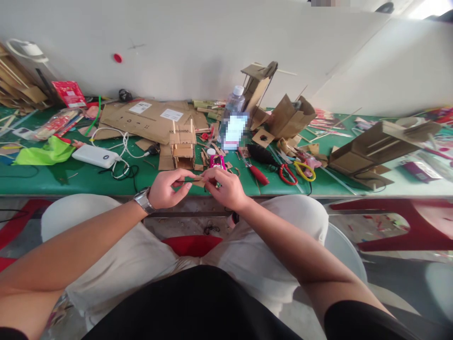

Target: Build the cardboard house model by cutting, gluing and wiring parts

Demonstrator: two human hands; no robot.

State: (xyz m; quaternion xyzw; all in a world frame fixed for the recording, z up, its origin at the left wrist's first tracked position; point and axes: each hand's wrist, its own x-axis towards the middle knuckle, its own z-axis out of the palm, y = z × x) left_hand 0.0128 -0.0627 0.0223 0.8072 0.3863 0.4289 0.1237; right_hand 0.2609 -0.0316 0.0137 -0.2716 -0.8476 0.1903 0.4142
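Note:
My left hand [166,190], with a silver watch at its wrist, is closed in a pinch at the front edge of the green table. Opposite it, my right hand [225,188] pinches too. Between their fingertips is a small brown cardboard piece [198,180] with a thin dark edge or line; its exact shape is partly hidden by my fingers. Just beyond the hands stands a small cardboard frame [183,146] with upright wooden sticks. A pink bottle [216,162] with a white cap is right behind my right hand.
A white power bank [95,156] with cables lies left, before a flat cardboard sheet [123,120]. A lit phone [235,131] leans on a clear bottle [238,97]. To the right are a red-handled screwdriver [259,174], scissors [288,174] and a large cardboard model [371,151].

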